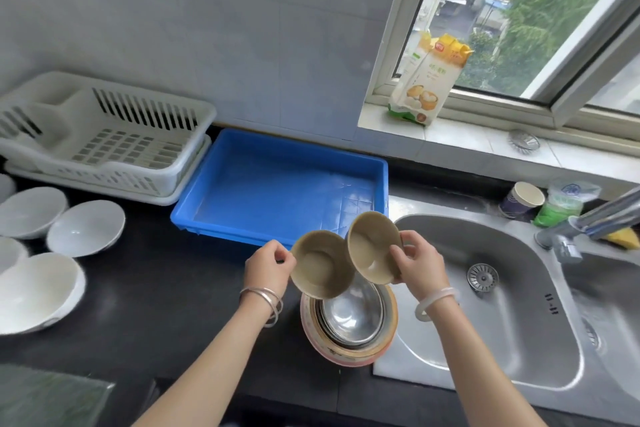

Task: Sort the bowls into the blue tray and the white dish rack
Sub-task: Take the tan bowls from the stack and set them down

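Stack [349,326]: nested metal and coloured bowls on the counter by the sink [485,305]; likely slick, lift by rims.
Left hand [268,269]: pinches rim of a tan bowl [320,269], held tilted above the stack.
Right hand [417,265]: grips second tan bowl [374,248]; both look light, stiff.
Blue tray [277,191]: empty, just beyond.
Dish rack [104,135]: empty, far left.

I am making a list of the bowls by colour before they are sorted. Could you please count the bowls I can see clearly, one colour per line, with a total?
Tan bowls, one in the left hand and one in the right hand: 2
White bowls on the counter, fully in view: 3
Total: 5
The stack under the hands and the cut-off white pieces at the left edge cannot be counted.
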Demonstrator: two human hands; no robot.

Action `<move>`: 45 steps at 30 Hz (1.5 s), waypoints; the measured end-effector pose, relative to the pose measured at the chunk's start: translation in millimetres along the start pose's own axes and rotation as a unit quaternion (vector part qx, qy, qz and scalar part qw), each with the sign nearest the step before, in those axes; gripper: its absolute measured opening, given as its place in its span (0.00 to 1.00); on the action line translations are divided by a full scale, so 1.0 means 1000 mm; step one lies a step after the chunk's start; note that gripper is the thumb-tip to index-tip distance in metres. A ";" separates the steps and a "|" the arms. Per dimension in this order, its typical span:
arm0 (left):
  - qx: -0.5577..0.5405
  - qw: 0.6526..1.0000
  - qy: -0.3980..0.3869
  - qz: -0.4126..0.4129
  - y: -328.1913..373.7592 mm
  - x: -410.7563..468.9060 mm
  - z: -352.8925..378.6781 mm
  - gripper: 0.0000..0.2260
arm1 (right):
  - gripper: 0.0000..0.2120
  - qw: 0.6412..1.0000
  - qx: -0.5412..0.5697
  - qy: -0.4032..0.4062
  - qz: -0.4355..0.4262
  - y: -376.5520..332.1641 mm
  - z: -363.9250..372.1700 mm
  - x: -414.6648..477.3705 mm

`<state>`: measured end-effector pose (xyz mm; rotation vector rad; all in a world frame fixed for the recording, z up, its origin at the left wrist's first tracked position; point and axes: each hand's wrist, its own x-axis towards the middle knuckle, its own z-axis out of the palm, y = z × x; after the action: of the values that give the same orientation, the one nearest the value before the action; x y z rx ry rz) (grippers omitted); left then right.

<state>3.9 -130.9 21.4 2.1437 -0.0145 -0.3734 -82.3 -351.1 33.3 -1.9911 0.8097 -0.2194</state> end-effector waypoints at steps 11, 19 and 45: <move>-0.071 0.979 0.129 -0.139 -0.083 -0.003 -0.087 0.06 | 0.07 0.993 -0.040 -0.109 -0.015 -0.034 0.110 0.005; -0.118 0.931 0.238 -0.249 -0.163 -0.015 -0.140 0.06 | 0.06 0.971 -0.034 -0.236 0.015 -0.075 0.225 -0.008; -0.238 0.847 0.329 -0.342 -0.241 -0.004 -0.176 0.05 | 0.20 0.928 -0.021 -0.329 0.174 -0.123 0.394 -0.009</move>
<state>16.8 149.1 -80.9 1.6108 1.1419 -0.0045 146.6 -25.3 -76.7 -1.7469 0.7008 0.6488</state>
